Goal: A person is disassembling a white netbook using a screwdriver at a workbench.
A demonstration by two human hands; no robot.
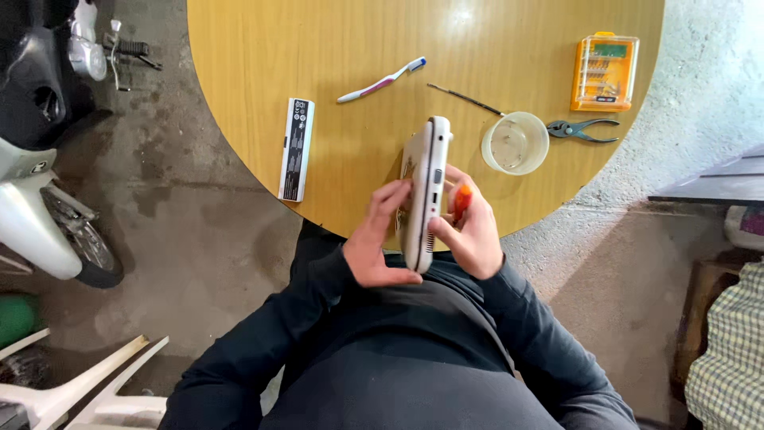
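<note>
round wooden table (263, 48), concrete floor (199, 239), white chair (87, 390)

On the round wooden bench (263, 48), upper middle of the frame, lie a toothbrush (381, 80) and a long battery pack (296, 149). To the right sit a clear cup (515, 142), pliers (582, 130) and an orange bit case (605, 72). A scooter (40, 119) stands at the left edge.

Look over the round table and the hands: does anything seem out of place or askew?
Yes. The white laptop stands on edge between the left hand and right hand, not flat. Its long battery pack lies apart, overhanging the table edge.
</note>
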